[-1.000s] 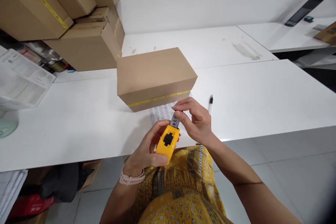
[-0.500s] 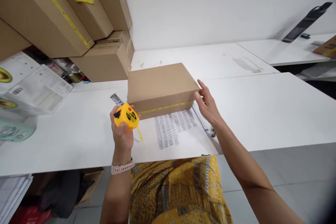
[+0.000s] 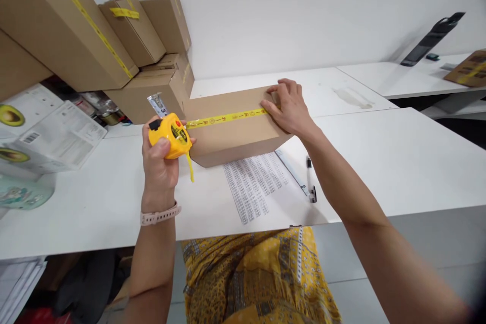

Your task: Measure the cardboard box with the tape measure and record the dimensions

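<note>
Print on the metal blade [image 3: 157, 105] of the tape measure [image 3: 169, 136] includes a black 3; the dark label on its yellow case is too small to read. Yellow tape [image 3: 224, 119] printed with characters crosses the plain brown box [image 3: 228, 139], just right of the left grip. Compared with the earlier frame, that taped face has turned from front to upward. The left hand [image 3: 163, 167] wraps its grip around the tape measure; the right hand [image 3: 286, 106] clasps the box's right end, thumb on the taped side. Nearer the person than the right grip lies a densely printed sheet [image 3: 250, 187].
</note>
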Action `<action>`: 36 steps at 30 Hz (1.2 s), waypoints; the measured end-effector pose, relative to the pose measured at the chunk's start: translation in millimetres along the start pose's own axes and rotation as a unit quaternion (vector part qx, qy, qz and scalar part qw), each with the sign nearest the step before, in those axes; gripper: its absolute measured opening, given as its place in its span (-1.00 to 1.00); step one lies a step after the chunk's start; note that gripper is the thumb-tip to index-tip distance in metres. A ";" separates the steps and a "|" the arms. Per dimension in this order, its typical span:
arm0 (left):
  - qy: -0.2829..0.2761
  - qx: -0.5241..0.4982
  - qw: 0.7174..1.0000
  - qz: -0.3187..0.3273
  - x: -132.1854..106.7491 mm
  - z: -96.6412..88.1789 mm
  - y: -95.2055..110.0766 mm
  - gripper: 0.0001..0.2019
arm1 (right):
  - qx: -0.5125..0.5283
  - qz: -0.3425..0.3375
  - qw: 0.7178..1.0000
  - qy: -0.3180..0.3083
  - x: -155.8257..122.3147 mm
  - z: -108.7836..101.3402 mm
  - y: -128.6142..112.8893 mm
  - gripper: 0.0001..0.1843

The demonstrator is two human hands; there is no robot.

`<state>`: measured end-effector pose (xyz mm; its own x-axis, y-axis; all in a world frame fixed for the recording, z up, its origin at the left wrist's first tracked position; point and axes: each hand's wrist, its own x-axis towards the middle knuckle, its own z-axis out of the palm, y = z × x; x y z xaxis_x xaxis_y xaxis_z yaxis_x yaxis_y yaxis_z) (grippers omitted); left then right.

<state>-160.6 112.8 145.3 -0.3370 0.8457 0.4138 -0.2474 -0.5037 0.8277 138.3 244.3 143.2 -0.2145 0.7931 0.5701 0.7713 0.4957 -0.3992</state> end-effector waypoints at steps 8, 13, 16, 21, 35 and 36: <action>0.015 0.045 0.996 0.071 -28.7 16.3 9.5 -0.48 | -0.036 -0.057 0.997 -0.038 7.2 -8.3 -17.9 -0.52; -0.130 -0.019 0.990 -0.052 -60.9 59.1 17.3 -0.45 | -0.055 -0.116 0.992 0.002 3.8 -8.7 -35.2 -0.65; -0.185 -0.066 0.959 -0.207 -50.5 85.2 16.3 -0.60 | -0.056 -0.127 0.990 -0.002 -2.8 -9.3 -41.9 -0.70; -0.146 -0.072 0.948 -0.274 -17.6 109.3 8.5 -0.63 | -0.083 -0.130 0.988 0.019 -17.4 -11.8 -49.9 -0.70; -0.132 0.011 0.941 -0.311 -20.6 120.0 17.9 -0.63 | -0.117 -0.156 0.981 -0.006 -27.1 -18.2 -57.6 -0.48; -0.135 0.017 0.939 -0.315 -24.1 119.1 18.3 -0.61 | -0.117 -0.154 0.981 -0.009 -26.4 -18.0 -57.0 -0.47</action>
<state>-48.8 104.3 195.6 0.1098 0.9903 -0.0851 -0.2898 0.1138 0.9503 110.8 188.8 163.8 -0.4676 0.6260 0.6241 0.7846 0.6191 -0.0331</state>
